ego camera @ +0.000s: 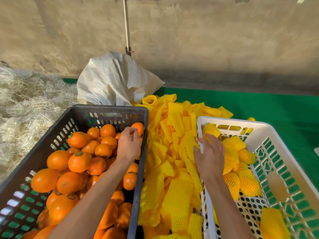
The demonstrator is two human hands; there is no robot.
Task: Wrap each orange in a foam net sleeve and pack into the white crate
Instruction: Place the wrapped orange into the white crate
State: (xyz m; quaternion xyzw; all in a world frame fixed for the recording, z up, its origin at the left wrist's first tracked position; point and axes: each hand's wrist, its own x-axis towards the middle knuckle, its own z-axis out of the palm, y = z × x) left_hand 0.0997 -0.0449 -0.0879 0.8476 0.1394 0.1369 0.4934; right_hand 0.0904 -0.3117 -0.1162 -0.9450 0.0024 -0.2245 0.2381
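Note:
A black crate [110, 109] on the left holds several bare oranges [79, 161]. My left hand [128, 146] hovers over its far right corner, fingers loosely curled, holding nothing, just short of an orange [139, 127] by the wall. A heap of yellow foam net sleeves [174, 152] lies between the crates. The white crate [269, 128] on the right holds several sleeved oranges [248, 182]. My right hand [209, 155] lies over its left rim with fingers spread and straight, touching a sleeved orange [211, 129] at the far corner.
A white woven sack [114, 80] stands behind the crates against a concrete wall, with a pole [126, 25] above it. Pale straw [25, 100] is heaped at the left. Green matting [269, 107] covers the surface on the right.

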